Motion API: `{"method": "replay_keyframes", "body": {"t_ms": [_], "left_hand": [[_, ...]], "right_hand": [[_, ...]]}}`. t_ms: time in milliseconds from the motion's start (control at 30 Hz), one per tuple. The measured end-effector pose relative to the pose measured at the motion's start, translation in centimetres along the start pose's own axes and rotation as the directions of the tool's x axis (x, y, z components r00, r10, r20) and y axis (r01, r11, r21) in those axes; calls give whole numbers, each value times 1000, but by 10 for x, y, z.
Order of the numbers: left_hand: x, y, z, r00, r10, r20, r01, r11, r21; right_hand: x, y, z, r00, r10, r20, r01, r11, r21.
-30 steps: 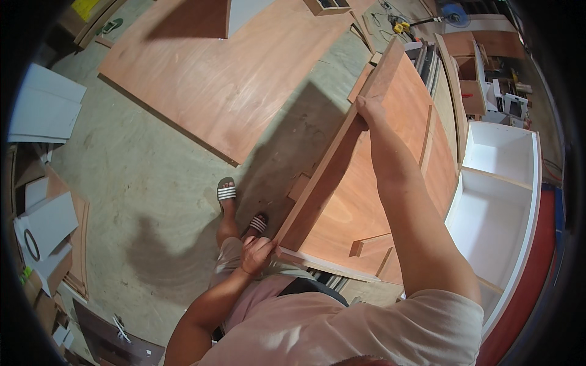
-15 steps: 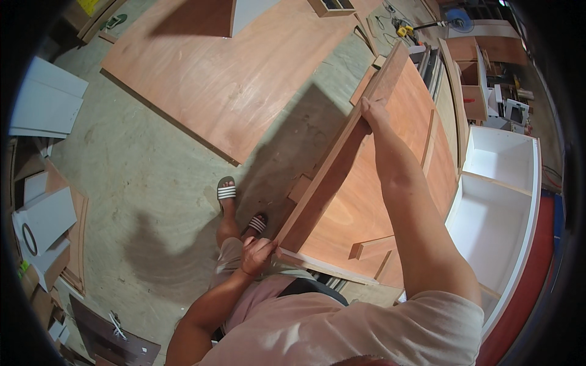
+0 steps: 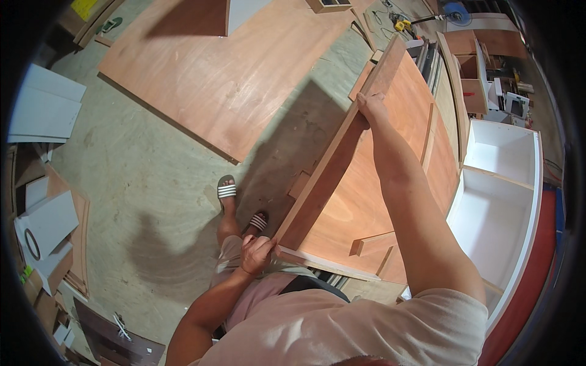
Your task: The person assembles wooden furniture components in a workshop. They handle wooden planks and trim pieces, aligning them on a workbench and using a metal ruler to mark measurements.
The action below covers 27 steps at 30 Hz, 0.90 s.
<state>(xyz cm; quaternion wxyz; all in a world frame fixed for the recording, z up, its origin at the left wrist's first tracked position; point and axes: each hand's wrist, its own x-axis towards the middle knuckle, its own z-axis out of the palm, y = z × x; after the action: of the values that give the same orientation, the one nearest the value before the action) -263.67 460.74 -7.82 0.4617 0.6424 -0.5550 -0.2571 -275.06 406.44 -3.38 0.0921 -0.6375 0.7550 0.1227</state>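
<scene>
A large wooden panel [image 3: 337,215] with raised edge boards and short inner strips slants across the space in front of my body. My right hand [image 3: 372,110] is closed over the upper part of its long left edge board [image 3: 332,161]. At the near corner of that same board, my left hand [image 3: 257,252] grips the edge with bent fingers. Both hands are on the one panel, some way apart. The undersides of my right fingers are hidden behind the board.
A broad plywood sheet [image 3: 207,79] lies low at the upper left. White open cabinet boxes [image 3: 494,213] stand along the right. White boards [image 3: 46,104] and offcuts [image 3: 46,222] crowd the left side. A yellow power tool [image 3: 401,25] rests at the far back.
Both hands keep their hold on the panel. The view has shifted only slightly, and the panel's far end sits a little higher and further left in the picture.
</scene>
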Motion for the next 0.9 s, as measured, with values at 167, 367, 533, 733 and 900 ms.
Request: {"method": "replay_keyframes", "body": {"t_ms": [167,367,533,733,900], "left_hand": [[-1,0,1,1000,17,-7,-17,1000,5],[-3,-1,4,1000,17,-9,-17,1000,12],[-13,-1,8,1000,-12,5,11,999,45],[-16,1,9,999,-30,-39,32,999,44],[-21,6,16,990,-77,-117,87,993,85]], "right_hand": [[-2,-1,2,999,26,-39,-25,999,25],[11,4,11,998,-35,-43,40,993,112],[11,-1,10,999,-22,-45,30,979,200],[-14,32,16,998,-47,-44,58,957,285],[-174,69,35,953,-294,70,273,937,219]]}}
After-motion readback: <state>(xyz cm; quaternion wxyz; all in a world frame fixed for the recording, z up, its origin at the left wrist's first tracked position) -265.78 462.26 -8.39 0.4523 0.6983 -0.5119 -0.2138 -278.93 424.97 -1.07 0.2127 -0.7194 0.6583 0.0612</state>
